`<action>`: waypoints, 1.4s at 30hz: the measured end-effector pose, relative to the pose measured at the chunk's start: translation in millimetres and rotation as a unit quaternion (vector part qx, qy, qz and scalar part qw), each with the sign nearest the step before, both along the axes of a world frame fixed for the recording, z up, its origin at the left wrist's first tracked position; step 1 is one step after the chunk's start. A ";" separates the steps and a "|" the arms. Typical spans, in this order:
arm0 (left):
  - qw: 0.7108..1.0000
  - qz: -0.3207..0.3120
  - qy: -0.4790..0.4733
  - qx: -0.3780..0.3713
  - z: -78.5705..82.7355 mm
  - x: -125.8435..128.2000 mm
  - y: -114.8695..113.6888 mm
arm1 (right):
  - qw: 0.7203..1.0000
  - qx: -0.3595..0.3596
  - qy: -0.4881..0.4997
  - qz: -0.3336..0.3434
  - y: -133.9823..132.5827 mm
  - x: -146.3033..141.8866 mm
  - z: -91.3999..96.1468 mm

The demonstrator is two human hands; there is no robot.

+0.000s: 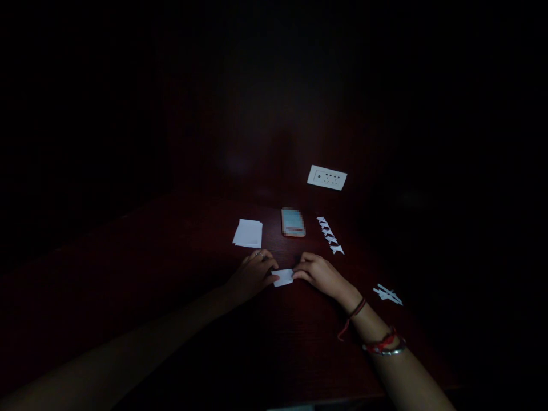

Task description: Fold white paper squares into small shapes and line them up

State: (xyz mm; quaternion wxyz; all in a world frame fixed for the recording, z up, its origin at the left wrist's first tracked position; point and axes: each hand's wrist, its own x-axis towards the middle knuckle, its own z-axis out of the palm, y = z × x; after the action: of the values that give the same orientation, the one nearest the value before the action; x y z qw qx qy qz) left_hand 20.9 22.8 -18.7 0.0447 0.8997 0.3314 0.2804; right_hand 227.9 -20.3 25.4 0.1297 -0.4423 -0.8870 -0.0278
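Observation:
A small folded piece of white paper (pixel 283 278) is held between my two hands, just above or on the dark red table (pixel 240 342). My left hand (pixel 256 272) pinches its left end with thumb and fingers; a ring shows on one finger. At the right end, the fingers of my right hand (pixel 319 274) close on the paper's edge. Beyond my left hand lies a stack of white paper sheets (pixel 248 233). Several folded white paper pieces (pixel 329 235) form a slanting row past my right hand.
A phone-like object (pixel 293 222), blurred out, lies at the back middle. White paper strips (pixel 387 294) are heaped to the right of my right wrist. A white socket panel (pixel 327 177) is on the wall behind. The surroundings are very dark.

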 end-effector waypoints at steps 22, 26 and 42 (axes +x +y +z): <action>0.998 -0.025 -0.007 -0.061 12.2 -1.8 -0.9 | 0.991 -0.003 0.116 -0.069 10.7 -10.6 -12.2; 0.994 -0.102 0.008 -0.022 18.9 -8.5 -4.1 | 1.000 -0.018 0.018 0.011 3.2 -12.8 -3.3; 0.968 -0.222 0.083 -0.088 51.6 -28.6 -21.6 | 0.997 -0.070 -0.042 0.012 -2.0 -4.3 2.9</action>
State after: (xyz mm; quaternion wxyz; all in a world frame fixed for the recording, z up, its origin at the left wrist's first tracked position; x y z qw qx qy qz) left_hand -7.7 1.3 33.0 0.1566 0.9635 0.1495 0.1574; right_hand 223.6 -22.3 28.2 0.0615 -0.4385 -0.8965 0.0178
